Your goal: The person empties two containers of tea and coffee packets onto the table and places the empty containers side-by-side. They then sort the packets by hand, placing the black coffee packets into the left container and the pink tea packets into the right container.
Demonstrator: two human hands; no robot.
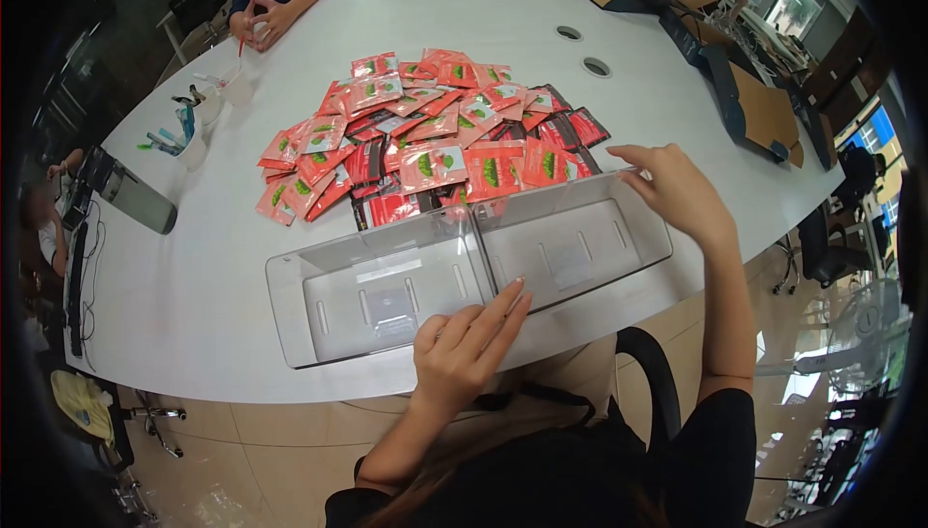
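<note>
Two clear plastic trays sit side by side at the near edge of the white table: a left tray [290,306] and a right tray [648,238]. My left hand [464,349] rests on the front rim where the two trays meet, fingers stretched out. My right hand [677,190] touches the far right corner of the right tray. Behind the trays lies a heap of red and pink sachets [425,132] with green marks. Both trays look empty inside.
Another person's hands [261,23] work at the far left edge. White cups with tools [198,122] and a grey bottle [135,197] stand at left. Cardboard and dark boxes [744,93] lie at the far right. Two round holes [596,67] pierce the table.
</note>
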